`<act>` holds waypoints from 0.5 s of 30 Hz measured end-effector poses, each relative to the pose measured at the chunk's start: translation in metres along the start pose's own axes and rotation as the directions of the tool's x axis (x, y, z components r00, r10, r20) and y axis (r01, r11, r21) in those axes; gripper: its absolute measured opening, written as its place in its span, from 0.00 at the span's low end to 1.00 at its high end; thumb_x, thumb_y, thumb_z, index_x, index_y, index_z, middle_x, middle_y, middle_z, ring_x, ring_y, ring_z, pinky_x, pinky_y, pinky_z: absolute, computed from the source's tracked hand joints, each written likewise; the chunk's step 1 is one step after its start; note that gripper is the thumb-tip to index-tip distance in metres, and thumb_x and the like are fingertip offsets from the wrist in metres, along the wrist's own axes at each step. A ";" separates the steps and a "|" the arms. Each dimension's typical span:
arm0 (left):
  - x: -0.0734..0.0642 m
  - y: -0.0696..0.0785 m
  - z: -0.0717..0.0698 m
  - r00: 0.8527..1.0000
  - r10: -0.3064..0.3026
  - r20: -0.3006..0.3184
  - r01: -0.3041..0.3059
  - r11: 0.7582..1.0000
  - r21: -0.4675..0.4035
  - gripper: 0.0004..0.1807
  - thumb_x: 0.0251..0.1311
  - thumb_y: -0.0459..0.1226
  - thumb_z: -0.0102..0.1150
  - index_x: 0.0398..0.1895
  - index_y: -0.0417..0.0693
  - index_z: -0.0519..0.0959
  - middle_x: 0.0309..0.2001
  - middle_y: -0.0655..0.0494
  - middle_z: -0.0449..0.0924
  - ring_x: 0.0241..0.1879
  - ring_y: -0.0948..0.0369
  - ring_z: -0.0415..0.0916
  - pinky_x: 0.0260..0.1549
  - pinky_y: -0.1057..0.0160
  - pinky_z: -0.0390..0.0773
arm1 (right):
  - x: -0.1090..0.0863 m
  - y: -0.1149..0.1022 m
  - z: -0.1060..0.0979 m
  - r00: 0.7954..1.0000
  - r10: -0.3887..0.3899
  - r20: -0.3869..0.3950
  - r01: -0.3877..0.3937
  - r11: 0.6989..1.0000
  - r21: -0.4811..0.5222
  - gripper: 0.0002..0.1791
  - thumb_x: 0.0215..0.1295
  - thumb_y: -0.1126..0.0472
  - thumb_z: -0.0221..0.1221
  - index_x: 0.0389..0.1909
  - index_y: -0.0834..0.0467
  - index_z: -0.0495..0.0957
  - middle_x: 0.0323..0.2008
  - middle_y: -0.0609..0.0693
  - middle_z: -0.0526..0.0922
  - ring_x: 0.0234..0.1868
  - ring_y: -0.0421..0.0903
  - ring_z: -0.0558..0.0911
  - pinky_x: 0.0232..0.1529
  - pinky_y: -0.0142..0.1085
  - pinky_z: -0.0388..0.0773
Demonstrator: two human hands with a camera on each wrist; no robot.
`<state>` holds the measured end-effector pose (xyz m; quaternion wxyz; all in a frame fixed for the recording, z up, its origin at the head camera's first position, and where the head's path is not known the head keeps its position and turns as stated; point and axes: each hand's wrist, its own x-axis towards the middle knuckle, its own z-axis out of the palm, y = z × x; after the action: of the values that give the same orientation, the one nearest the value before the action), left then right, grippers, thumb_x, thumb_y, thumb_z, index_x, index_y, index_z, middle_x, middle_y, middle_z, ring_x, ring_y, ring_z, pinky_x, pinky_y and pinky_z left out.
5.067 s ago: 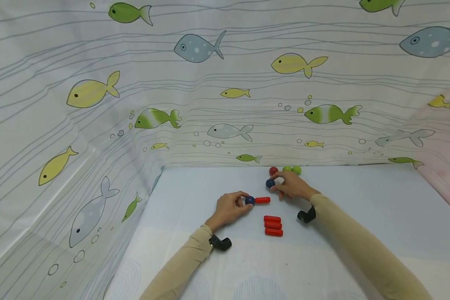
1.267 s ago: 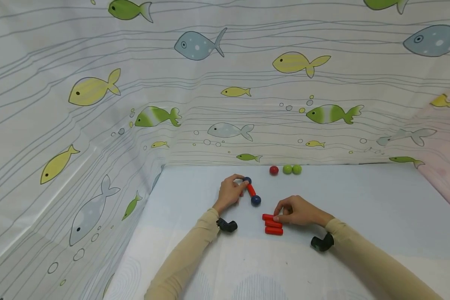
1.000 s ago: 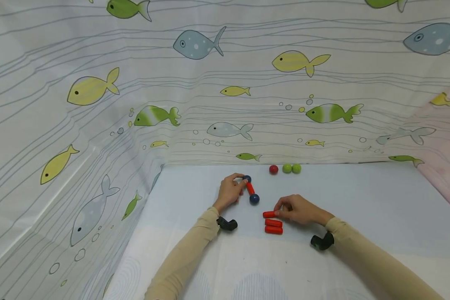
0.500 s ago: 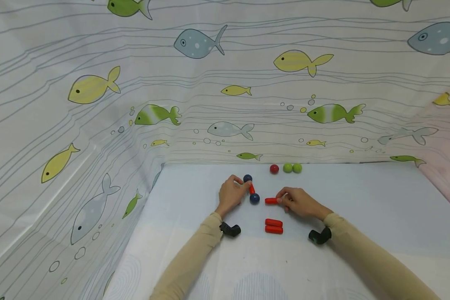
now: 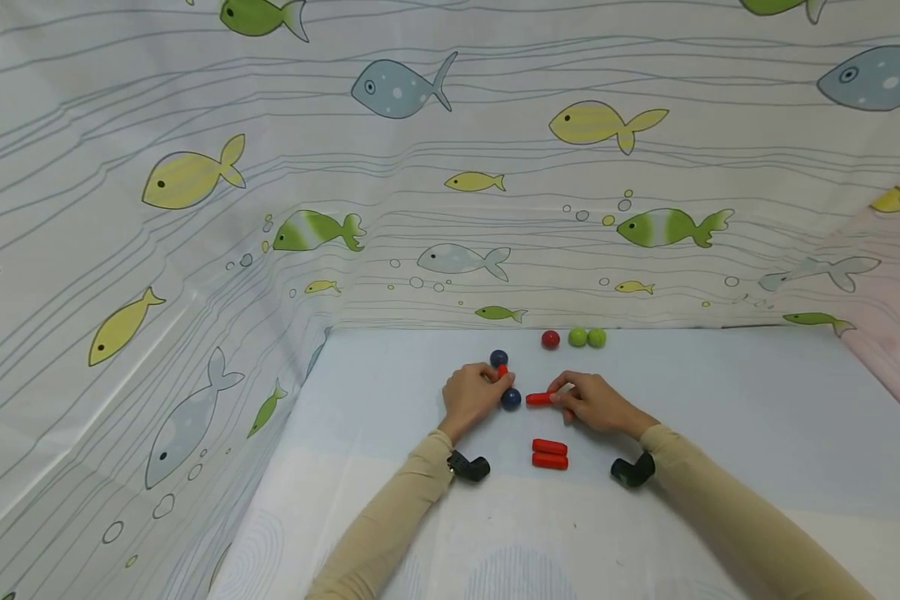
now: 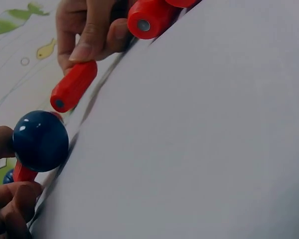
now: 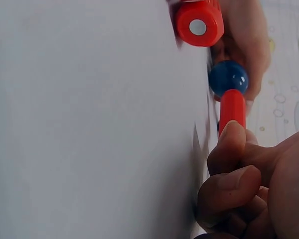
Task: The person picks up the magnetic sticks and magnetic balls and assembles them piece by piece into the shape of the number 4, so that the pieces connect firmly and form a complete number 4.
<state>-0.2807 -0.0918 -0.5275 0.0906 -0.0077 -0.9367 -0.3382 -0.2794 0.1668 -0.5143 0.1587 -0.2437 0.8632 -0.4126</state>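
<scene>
Now nearer together, left grip and right grip each pinch a red rod.

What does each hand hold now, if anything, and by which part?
The left hand pinches a red rod between two blue balls, by its shaft; the right hand, a second rod, by the end away from them.

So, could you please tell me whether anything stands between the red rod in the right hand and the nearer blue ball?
Nothing visible: the red rod in the right hand points at the nearer blue ball across a small open gap; the left hand is beyond it.
</scene>
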 end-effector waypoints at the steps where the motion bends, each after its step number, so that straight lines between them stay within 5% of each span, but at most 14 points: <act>1: 0.000 0.000 0.000 1.000 -0.002 0.002 0.002 1.000 -0.005 0.19 0.62 0.59 0.70 0.30 0.54 0.89 0.23 0.64 0.82 0.24 0.65 0.75 0.25 0.65 0.68 | 0.000 -0.001 0.001 1.000 0.001 -0.001 -0.001 1.000 0.000 0.12 0.79 0.60 0.60 0.56 0.61 0.78 0.22 0.45 0.81 0.26 0.42 0.77 0.32 0.31 0.72; 15: 0.002 -0.006 -0.006 0.998 0.024 0.065 -0.019 0.997 -0.081 0.20 0.62 0.59 0.70 0.32 0.54 0.91 0.22 0.63 0.80 0.25 0.65 0.72 0.27 0.65 0.65 | 0.002 -0.006 0.008 1.000 0.005 -0.003 -0.005 1.000 0.019 0.14 0.79 0.59 0.59 0.58 0.62 0.77 0.22 0.46 0.81 0.27 0.43 0.78 0.33 0.32 0.72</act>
<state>-0.2826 -0.1006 -0.5268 0.0631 -0.0323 -0.9247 -0.3740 -0.2760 0.1575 -0.5144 0.1607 -0.2392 0.8601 -0.4209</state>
